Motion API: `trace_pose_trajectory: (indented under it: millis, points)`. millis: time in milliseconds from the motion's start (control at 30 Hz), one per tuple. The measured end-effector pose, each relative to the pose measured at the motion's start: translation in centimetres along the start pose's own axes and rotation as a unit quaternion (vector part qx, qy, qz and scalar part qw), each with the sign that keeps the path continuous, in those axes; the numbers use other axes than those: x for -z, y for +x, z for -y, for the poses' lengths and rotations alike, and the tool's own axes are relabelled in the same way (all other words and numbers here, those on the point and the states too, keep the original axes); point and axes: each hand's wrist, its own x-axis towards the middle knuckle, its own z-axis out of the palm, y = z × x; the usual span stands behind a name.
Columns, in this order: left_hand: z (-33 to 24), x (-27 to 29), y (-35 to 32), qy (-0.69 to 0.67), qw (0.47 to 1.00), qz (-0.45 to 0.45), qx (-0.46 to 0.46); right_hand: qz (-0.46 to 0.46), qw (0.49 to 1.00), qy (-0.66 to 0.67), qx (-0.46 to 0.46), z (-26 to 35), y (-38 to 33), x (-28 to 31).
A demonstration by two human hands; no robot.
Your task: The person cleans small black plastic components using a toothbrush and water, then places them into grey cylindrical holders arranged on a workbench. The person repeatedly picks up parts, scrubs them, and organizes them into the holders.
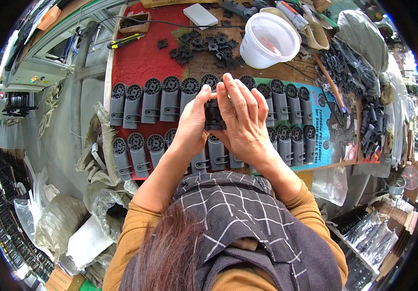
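Note:
Over the middle of the bench, my left hand (193, 119) and my right hand (245, 110) are closed around a black ribbed plastic part (214, 118). The left one grips its side, while the right one lies across it with fingers stretched forward and together. Part of the piece is hidden by my fingers. Around and under my hands stand two rows of grey plastic tubular fittings (170, 104) with round black spoked ends facing up. My forearms cover several fittings in the nearer row (137, 154).
Loose small black plastic parts (213, 46) lie piled beyond the rows. A white bucket (270, 41) stands at the far right, near a spray can (291, 15). A yellow utility knife (125, 40) and a white box (200, 15) lie at the back. A hammer-like wooden handle (330, 81) rests rightward.

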Motion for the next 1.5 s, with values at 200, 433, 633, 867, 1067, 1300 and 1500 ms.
trace_pose_trajectory:
  millis: [200,433,633,867,1067,1300,1500]
  points:
    - [0.0,-0.3,-0.2,-0.019,1.0,0.005,-0.02,0.007,0.999,-0.033,0.026,-0.1,-0.2,0.4]
    - [-0.3,-0.2,-0.4,0.003,0.999,-0.001,0.034,-0.018,0.999,0.034,0.005,-0.3,-0.4,0.0]
    - [-0.2,-0.5,-0.5,0.04,0.998,-0.058,0.006,-0.027,0.994,-0.088,0.065,-0.1,-0.5,-0.2]
    - [0.6,-1.1,-0.3,0.032,0.996,-0.05,-0.068,-0.019,1.0,-0.01,0.017,1.1,-0.3,-0.7]
    - [-0.5,0.0,-0.7,0.046,0.998,0.001,-0.037,-0.013,0.998,0.058,0.033,-0.3,-0.3,0.0]
    - [0.8,-0.1,0.1,0.127,0.978,-0.008,-0.165,-0.027,0.993,-0.111,0.012,1.0,-0.3,-0.9]
    - [0.7,-0.3,0.4,0.064,0.991,0.017,-0.116,-0.043,0.999,0.025,0.017,0.2,-0.6,-1.1]
